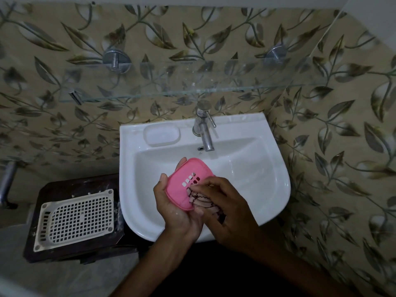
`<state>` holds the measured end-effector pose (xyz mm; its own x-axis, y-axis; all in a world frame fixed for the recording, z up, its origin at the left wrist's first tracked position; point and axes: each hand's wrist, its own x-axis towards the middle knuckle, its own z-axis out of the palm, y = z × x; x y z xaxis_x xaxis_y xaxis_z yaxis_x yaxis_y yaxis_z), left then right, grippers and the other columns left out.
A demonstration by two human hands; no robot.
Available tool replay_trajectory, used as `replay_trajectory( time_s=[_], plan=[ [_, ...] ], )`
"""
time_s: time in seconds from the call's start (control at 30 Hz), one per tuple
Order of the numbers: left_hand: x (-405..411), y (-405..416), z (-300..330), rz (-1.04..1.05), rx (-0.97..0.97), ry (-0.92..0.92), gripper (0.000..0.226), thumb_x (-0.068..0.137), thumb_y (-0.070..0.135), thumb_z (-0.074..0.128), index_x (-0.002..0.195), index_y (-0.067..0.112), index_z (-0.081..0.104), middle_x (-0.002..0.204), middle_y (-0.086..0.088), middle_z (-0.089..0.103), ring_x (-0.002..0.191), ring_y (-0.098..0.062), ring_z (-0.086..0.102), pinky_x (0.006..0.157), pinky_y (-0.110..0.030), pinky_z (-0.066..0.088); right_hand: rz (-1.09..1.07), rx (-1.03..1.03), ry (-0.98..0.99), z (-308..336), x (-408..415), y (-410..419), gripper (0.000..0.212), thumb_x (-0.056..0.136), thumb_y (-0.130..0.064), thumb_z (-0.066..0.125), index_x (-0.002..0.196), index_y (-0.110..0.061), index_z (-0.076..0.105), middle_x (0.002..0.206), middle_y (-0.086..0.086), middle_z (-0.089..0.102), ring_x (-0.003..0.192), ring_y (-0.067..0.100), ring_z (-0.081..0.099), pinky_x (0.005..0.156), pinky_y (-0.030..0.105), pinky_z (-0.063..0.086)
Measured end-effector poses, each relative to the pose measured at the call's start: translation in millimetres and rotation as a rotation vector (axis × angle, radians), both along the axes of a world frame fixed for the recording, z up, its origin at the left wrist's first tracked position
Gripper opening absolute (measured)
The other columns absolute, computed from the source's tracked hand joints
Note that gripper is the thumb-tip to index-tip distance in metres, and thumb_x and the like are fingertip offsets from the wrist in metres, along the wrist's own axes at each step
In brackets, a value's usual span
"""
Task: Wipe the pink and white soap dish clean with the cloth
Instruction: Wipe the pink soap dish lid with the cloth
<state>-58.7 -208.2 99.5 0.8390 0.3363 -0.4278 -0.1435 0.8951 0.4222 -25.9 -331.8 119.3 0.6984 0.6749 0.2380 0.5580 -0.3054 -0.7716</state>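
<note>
Wiping above the sink (276, 189): left hand (173, 209) cradles the soap dish (186, 181), right hand (225, 200) pinches the cloth (203, 202); the dish, likely slick, could slip into the sink

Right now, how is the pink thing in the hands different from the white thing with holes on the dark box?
The pink soap dish is small, with few slots; the white grid tray is bigger and holed all over. The dish is held over the sink; the tray lies flat on the dark stand. Both look plastic.

Glossy ceramic sink (276, 179), pink plastic dish (182, 172), patterned cloth (205, 203), metal tap (204, 129).
</note>
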Motion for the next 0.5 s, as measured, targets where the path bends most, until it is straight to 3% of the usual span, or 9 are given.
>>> replay_trajectory(
  time_s=[0.07, 0.2, 0.3, 0.4, 0.5],
  plan=[
    [0.1, -0.3, 0.4, 0.013, 0.036, 0.017, 0.073, 0.083, 0.059, 0.051, 0.14, 0.015, 0.062, 0.109, -0.02, 0.064, 0.092, -0.031, 0.063, 0.085, -0.042, 0.051, -0.018, -0.012, 0.008, -5.8, 7.0, -1.0, 0.033, 0.098, -0.025, 0.064, 0.13, -0.018, 0.067, 0.126, -0.002, 0.062, 0.117, 0.011, 0.063, 0.098, 0.031, 0.054],
    [5.4, -2.1, 10.7, -0.002, 0.151, 0.041, 0.08, 0.076, 0.058, 0.068, 0.141, 0.012, 0.06, 0.126, -0.025, 0.059, 0.105, -0.037, 0.058, 0.084, -0.044, 0.052, -0.263, 0.066, 0.206, -2.9, 26.9, -2.2, 0.025, 0.09, -0.026, 0.073, 0.113, -0.02, 0.068, 0.1, -0.007, 0.074, 0.086, 0.009, 0.073, 0.076, 0.037, 0.063],
    [7.1, -4.0, 9.1, -0.003, 0.146, 0.051, 0.083, 0.074, 0.06, 0.069, 0.142, 0.016, 0.059, 0.131, -0.029, 0.055, 0.117, -0.044, 0.051, 0.097, -0.053, 0.049, -0.125, 0.101, 0.111, 8.5, 12.9, 6.6, 0.023, 0.08, -0.013, 0.081, 0.101, -0.017, 0.074, 0.096, -0.008, 0.075, 0.089, 0.005, 0.073, 0.078, 0.025, 0.061],
    [4.3, -6.3, 5.4, -0.019, 0.15, 0.053, 0.069, 0.085, 0.056, 0.05, 0.141, 0.017, 0.061, 0.125, -0.028, 0.06, 0.111, -0.042, 0.058, 0.086, -0.048, 0.057, -0.088, 0.094, 0.113, 8.4, 22.5, 6.6, 0.019, 0.075, -0.014, 0.079, 0.094, -0.016, 0.076, 0.091, -0.008, 0.074, 0.082, 0.008, 0.072, 0.071, 0.029, 0.061],
    [4.1, -6.0, 7.8, -0.005, 0.172, 0.054, 0.082, 0.076, 0.059, 0.068, 0.143, 0.013, 0.058, 0.135, -0.032, 0.056, 0.117, -0.039, 0.057, 0.091, -0.047, 0.055, -0.208, 0.062, 0.063, 2.6, 39.9, -0.3, 0.018, 0.073, -0.014, 0.079, 0.091, -0.014, 0.077, 0.086, -0.006, 0.072, 0.077, 0.009, 0.071, 0.067, 0.036, 0.061]
  ],
)
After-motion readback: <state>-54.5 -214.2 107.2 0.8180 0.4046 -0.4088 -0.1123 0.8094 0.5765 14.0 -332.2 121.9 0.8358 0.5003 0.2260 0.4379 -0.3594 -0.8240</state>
